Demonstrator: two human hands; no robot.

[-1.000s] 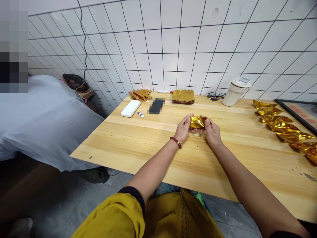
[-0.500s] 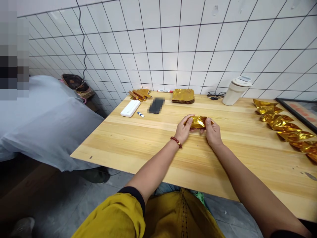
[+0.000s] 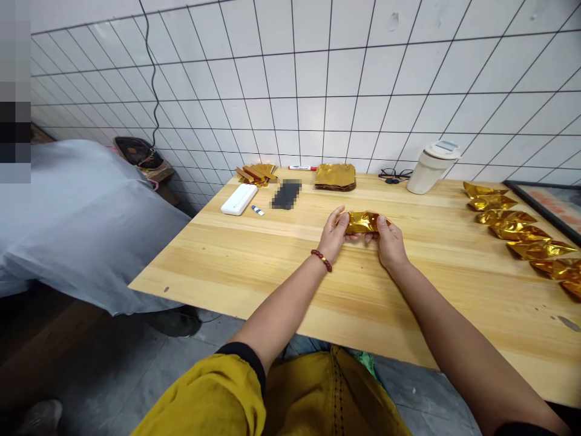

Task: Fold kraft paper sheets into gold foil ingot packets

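Between my two hands is a piece of shiny gold foil paper [image 3: 362, 222], bent into a rounded, folded shape just above the table. My left hand [image 3: 333, 233], with a beaded bracelet at the wrist, pinches its left end with the thumb on top. My right hand [image 3: 391, 243] grips the right end, thumb pressed on the near face. The fingers beneath the paper are partly hidden. Several folded gold paper pieces with pointed ends [image 3: 521, 232] lie in a slanting row at the right. A flat stack of gold foil sheets [image 3: 335, 176] rests near the wall.
On the wooden table [image 3: 254, 266] stand a white power bank [image 3: 239, 199], a small blue-and-white item [image 3: 257, 210], a blurred dark phone-like object [image 3: 286, 194], gold strips [image 3: 256, 174], a marker [image 3: 302, 168], glasses [image 3: 394, 175], a cup [image 3: 433, 167] and a black frame [image 3: 544, 209]. A person in grey [image 3: 82, 218] sits left.
My left thumb has shifted slightly left along the paper, and the left forefinger has lifted away a little. The right hand keeps its grip almost unmoved.
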